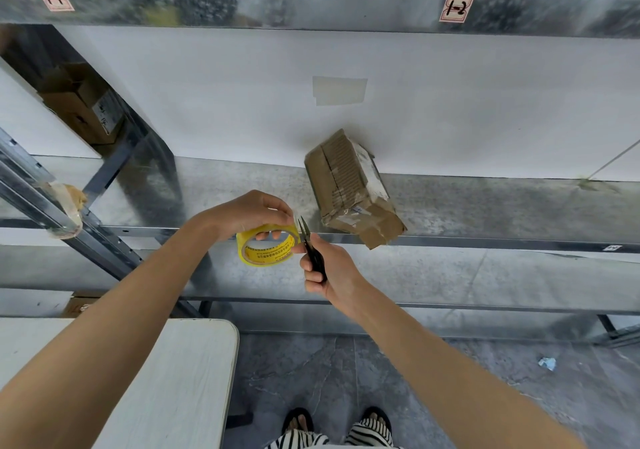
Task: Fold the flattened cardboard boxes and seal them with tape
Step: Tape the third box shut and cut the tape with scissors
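My left hand (254,214) grips a yellow roll of tape (265,248) from above, fingers through its core, in front of the metal shelf. My right hand (329,270) holds small black scissors (310,246), their blades pointing up at the right edge of the roll. A worn, taped brown cardboard box (349,189) lies tilted on the shelf (485,206), just right of my hands, one corner hanging over the shelf's front edge.
A pale wooden table (180,379) stands at the lower left. Galvanised shelving runs across the view, with more cardboard boxes (83,102) at the far left. Grey floor lies below, with a scrap of paper (547,363) on it and my feet.
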